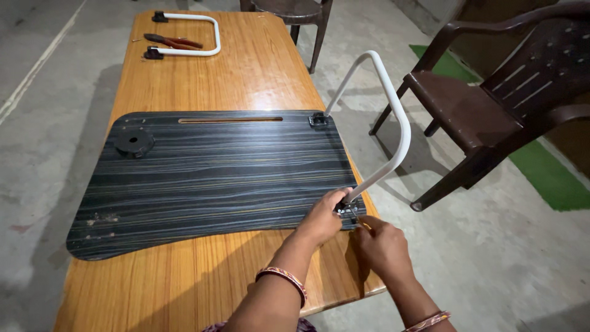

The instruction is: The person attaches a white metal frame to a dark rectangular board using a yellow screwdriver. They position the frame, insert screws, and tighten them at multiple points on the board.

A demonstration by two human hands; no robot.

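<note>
- I see the dark striped board (209,178) reaching the wooden table (258,67)'s right edge; open floor beyond.
- My left hand (322,218) pinches the metal bracket (348,211) at the board's near-right corner, under the white tube leg (393,117).
- My right hand (382,246) is curled beside it; grip unclear.

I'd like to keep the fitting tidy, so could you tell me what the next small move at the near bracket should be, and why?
Probably steady the small metal bracket and seat it flat: the left hand and right hand both pinch there, while the white bent metal tube leg stands raised off the dark striped board, its far end already at the far bracket.
</note>
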